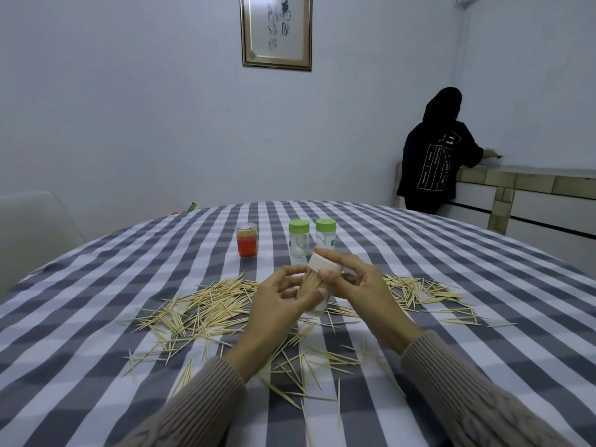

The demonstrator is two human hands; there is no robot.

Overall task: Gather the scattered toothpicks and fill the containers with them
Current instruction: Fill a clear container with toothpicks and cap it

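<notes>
Both hands' fingers (pixel 309 301) clamp full toothpick jar (pixel 317 283) (cream lid) | green-lidded jars (pixel 299 241) near-empty

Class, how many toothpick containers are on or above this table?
4: orange jar and two green-lidded jars standing behind; one full container held in both hands.

I read this as a home dining room: checked tablecloth (pixel 419 253) on a round table, framed calligraphy (pixel 276 30), white chair (pixel 35 227), low sideboard (pixel 532 201).
</notes>
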